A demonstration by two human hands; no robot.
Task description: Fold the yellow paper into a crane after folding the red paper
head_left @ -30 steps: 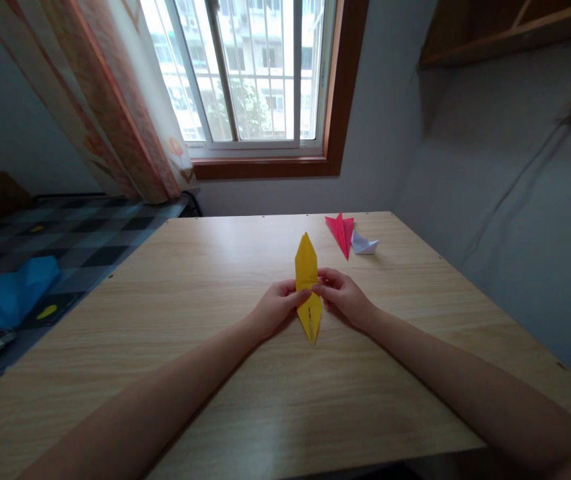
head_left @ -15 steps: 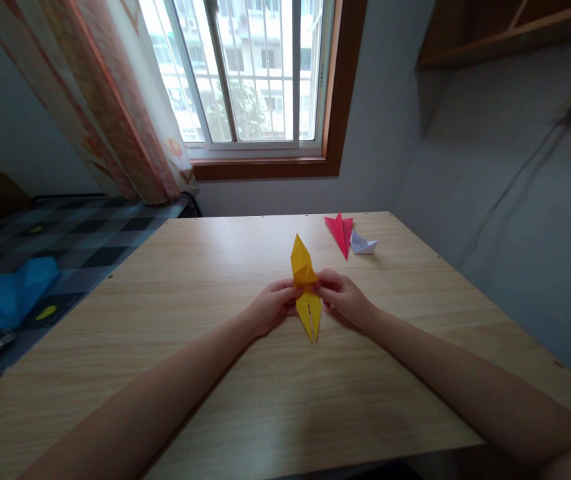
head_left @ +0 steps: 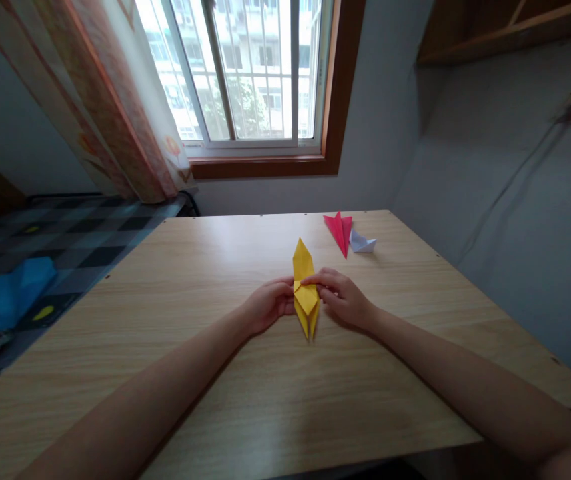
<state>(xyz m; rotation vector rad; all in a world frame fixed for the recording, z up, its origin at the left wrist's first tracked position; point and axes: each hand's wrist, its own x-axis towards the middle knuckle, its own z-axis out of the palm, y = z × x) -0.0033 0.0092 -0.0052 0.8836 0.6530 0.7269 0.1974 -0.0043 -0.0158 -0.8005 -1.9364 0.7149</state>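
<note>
A long, pointed piece of folded yellow paper [head_left: 305, 287] lies lengthwise at the middle of the wooden table [head_left: 275, 373]. My left hand [head_left: 264, 309] pinches its left edge at the middle. My right hand [head_left: 341, 299] pinches the right edge, fingertips over a small flap folded down across the centre. The far tip points toward the window and the near tip toward me.
A red folded paper [head_left: 340, 231] and a small white folded paper [head_left: 362, 243] rest at the far right of the table. A wall runs along the right side. To the left is a bed with a checked cover [head_left: 65, 247] and a blue cloth [head_left: 5, 297].
The top flap of the yellow paper rose off the table, then came down toward me; it now lies folded over the centre under my fingertips.
</note>
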